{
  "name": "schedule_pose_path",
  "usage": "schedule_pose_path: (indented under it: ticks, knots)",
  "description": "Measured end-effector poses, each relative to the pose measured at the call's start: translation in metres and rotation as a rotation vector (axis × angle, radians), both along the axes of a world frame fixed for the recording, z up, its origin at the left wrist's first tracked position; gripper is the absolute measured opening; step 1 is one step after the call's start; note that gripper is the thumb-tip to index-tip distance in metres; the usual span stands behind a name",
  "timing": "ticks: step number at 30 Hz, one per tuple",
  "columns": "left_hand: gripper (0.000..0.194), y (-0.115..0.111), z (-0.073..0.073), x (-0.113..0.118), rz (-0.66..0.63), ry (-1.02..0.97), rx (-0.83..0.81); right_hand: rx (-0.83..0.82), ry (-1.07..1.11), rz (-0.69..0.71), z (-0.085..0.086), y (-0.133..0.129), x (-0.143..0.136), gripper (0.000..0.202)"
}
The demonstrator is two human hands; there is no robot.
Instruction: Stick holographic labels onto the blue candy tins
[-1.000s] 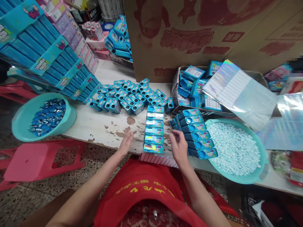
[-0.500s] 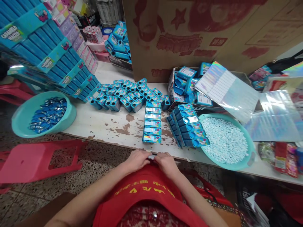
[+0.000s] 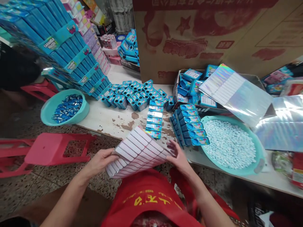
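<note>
A sheet of white stickers (image 3: 136, 153) is held up tilted over the front edge of the table, its rows of blank labels facing me. My left hand (image 3: 100, 162) pinches the sheet at its left edge, thumb on top. At the opposite corner is my right hand (image 3: 178, 157), with the thumb against the sheet and the fingers bent around its edge, slightly blurred. Just beyond the sheet lies a row of blue tins (image 3: 154, 120). Right of that row leans a display tray of blue tins (image 3: 193, 126).
A basin of pale candies (image 3: 229, 145) stands at right, a basin of blue-wrapped pieces (image 3: 67, 108) at left. Behind are loose tins (image 3: 134, 94), a large carton (image 3: 189, 41) and holographic sheets (image 3: 236, 94). Stacked blue displays (image 3: 68, 53) rise at left, near a red stool (image 3: 49, 148).
Both hands were close together at the table edge; now they are apart, with the sticker sheet raised and spread between them. The camera view has shifted a little to the left.
</note>
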State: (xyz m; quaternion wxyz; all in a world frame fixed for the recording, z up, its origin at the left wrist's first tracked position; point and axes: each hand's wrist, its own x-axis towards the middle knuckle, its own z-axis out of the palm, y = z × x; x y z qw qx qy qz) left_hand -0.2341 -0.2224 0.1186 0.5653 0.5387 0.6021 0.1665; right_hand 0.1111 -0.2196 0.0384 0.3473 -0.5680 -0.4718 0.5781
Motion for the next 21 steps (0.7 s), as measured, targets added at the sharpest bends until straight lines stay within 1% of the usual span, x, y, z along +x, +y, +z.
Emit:
schedule_pose_path:
  ticks: [2,3,6,8,9,11,13,14,16,17,19,21]
  knots:
    - [0.024,-0.006,-0.006,-0.002,0.133,-0.01,-0.019,-0.131,0.131,0.023,-0.01,-0.008,-0.001,0.068]
    - [0.025,-0.009,-0.009,-0.003,0.203,-0.018,-0.018,-0.169,0.152,0.045,-0.014,-0.011,-0.001,0.059]
    - [0.03,-0.018,-0.019,-0.006,0.399,-0.06,-0.008,-0.247,0.123,0.117,-0.022,-0.016,0.008,0.042]
    - [0.035,-0.023,-0.023,-0.01,0.482,-0.078,-0.018,-0.315,0.136,0.123,-0.026,-0.018,0.021,0.038]
    - [0.038,-0.025,-0.025,-0.012,0.511,-0.082,-0.029,-0.356,0.169,0.103,-0.028,-0.018,0.028,0.037]
    - [0.042,-0.029,-0.028,-0.017,0.552,-0.087,-0.067,-0.446,0.291,0.034,-0.034,-0.021,0.038,0.037]
    - [0.046,-0.033,-0.033,-0.021,0.588,-0.096,-0.109,-0.549,0.451,-0.011,-0.044,-0.028,0.037,0.04]
    - [0.048,-0.037,-0.037,-0.024,0.609,-0.102,-0.13,-0.597,0.514,-0.002,-0.05,-0.035,0.031,0.042]
    - [0.051,-0.049,-0.048,-0.03,0.644,-0.103,-0.184,-0.68,0.539,0.073,-0.067,-0.053,0.011,0.043]
    - [0.053,-0.058,-0.055,-0.033,0.656,-0.083,-0.221,-0.714,0.497,0.118,-0.076,-0.064,-0.003,0.042]
    - [0.052,-0.081,-0.072,-0.039,0.639,0.015,-0.317,-0.752,0.359,0.132,-0.095,-0.088,-0.031,0.033]
    - [0.047,-0.106,-0.09,-0.04,0.552,0.185,-0.394,-0.766,0.266,0.108,-0.115,-0.108,-0.052,0.023]
